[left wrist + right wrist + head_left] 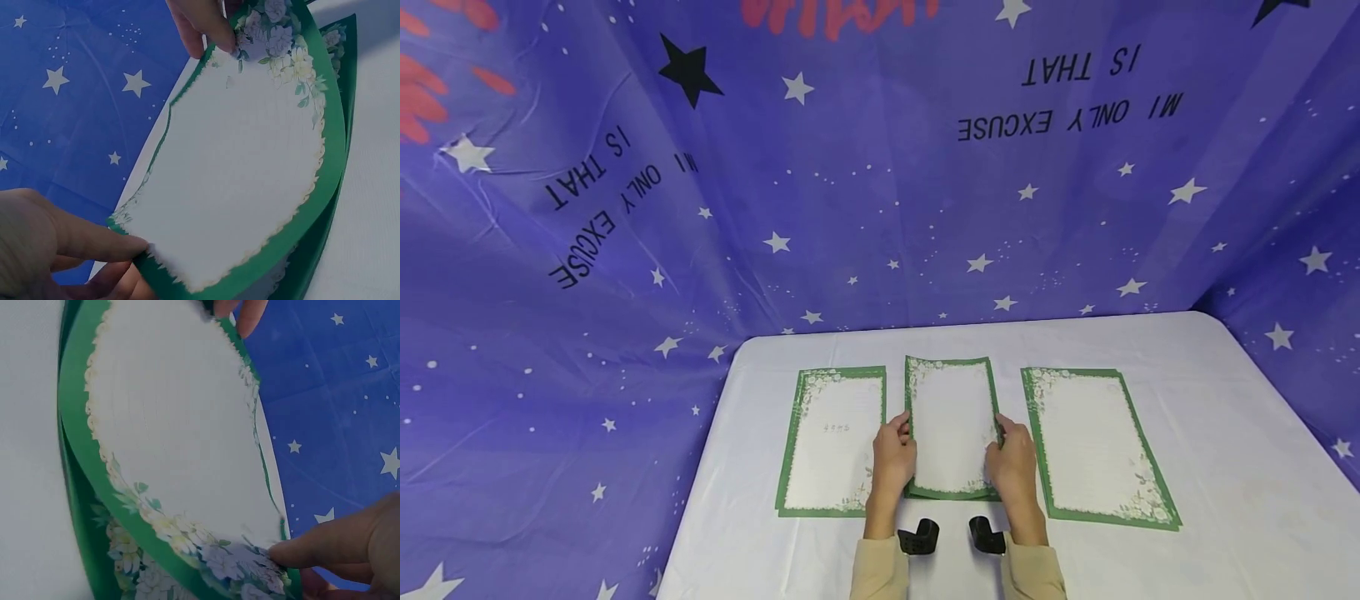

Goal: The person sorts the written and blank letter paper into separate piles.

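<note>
In the head view a sheet of letter paper (951,425) with a green border and printed flowers is held by its two long sides. My left hand (895,457) pinches the left edge, thumb (119,245) on top and fingers beneath. The opposite edge is pinched by my right hand (1015,467), its thumb (312,547) lying over the flowers. Between the hands the sheet bows, and its near part is lifted off another green-bordered sheet (300,275) underneath. The lower sheet is mostly hidden.
To the left lies a stack of similar sheets (835,467) with small handwritten marks on top. Another stack (1093,450) lies to the right, slightly turned. All rest on a white-covered table (1210,392), backed by a blue star-patterned cloth (887,208).
</note>
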The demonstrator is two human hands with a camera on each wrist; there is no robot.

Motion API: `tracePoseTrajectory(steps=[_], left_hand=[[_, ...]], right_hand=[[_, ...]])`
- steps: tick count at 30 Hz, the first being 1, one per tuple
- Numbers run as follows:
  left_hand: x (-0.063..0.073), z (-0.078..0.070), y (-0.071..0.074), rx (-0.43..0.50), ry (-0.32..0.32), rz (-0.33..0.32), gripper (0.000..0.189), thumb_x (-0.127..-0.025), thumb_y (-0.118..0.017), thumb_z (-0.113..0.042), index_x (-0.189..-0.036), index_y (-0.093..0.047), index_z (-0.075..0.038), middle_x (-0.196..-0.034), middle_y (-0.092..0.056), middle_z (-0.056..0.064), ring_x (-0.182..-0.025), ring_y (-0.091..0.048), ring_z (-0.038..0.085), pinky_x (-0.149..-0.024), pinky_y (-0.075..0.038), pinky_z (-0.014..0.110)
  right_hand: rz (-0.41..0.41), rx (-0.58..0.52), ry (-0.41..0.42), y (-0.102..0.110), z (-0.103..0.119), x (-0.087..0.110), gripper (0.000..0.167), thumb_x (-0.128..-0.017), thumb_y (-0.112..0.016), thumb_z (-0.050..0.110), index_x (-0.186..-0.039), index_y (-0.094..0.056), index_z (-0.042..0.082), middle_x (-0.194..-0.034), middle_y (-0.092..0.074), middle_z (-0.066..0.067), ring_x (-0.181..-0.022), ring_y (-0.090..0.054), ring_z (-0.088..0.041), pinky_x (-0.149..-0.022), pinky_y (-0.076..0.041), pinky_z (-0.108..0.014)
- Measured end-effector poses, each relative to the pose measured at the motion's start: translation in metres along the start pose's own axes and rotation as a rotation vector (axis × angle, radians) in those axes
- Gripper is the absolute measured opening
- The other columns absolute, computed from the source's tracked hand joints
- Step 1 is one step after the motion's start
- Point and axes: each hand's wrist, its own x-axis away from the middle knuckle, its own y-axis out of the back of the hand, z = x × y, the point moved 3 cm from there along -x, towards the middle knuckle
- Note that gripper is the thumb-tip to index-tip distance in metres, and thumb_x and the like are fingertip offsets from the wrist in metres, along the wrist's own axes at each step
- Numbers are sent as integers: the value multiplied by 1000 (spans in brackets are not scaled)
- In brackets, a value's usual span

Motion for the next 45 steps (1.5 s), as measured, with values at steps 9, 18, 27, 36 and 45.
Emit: tracePoseTrajectory(steps=[9,18,27,36,45], left_hand=[[2,-10,-15,66,18,75,54,-88,-53,21,-141,-58,11,-115,-63,16,-87,-54,17,-74,-48,27],[11,-40,-55,87,10,137,58,-89,-65,16,-146,-56,6,-116,-64,8,-105,-63,21,-79,-55,29],[19,-65,-115,27,-34,275,73,-86,-67,20,-154,-46,4,-122,-60,6,-108,-61,19,-80,-55,25],[22,-78,-148,-108,-132,342,76,-86,-70,17,-155,-41,6,-109,-57,4,-80,-46,5,-65,-44,20],[32,-68,-174,-292,-123,413,81,-83,-74,13,-157,-42,3,-127,-58,15,-113,-58,15,-92,-52,25]], right_hand=[[-31,-83,-6,23,-6,-2,49,-91,-48,-14,-139,-57,-13,-118,-60,-32,-104,-60,-46,-83,-49,-56],[-187,-72,-6,70,-22,-12,47,-92,-47,-14,-137,-59,-12,-119,-60,-35,-109,-58,-50,-89,-46,-62],[-294,-11,-43,127,-46,-21,50,-90,-41,-12,-137,-58,-12,-118,-57,-35,-108,-55,-50,-88,-41,-58],[-308,28,-114,155,-63,-24,51,-90,-40,-10,-139,-56,-13,-122,-56,-35,-114,-53,-52,-91,-38,-57],[-286,57,-170,162,-86,-24,54,-81,-40,-11,-131,-60,-15,-119,-60,-38,-109,-56,-51,-80,-41,-47]])
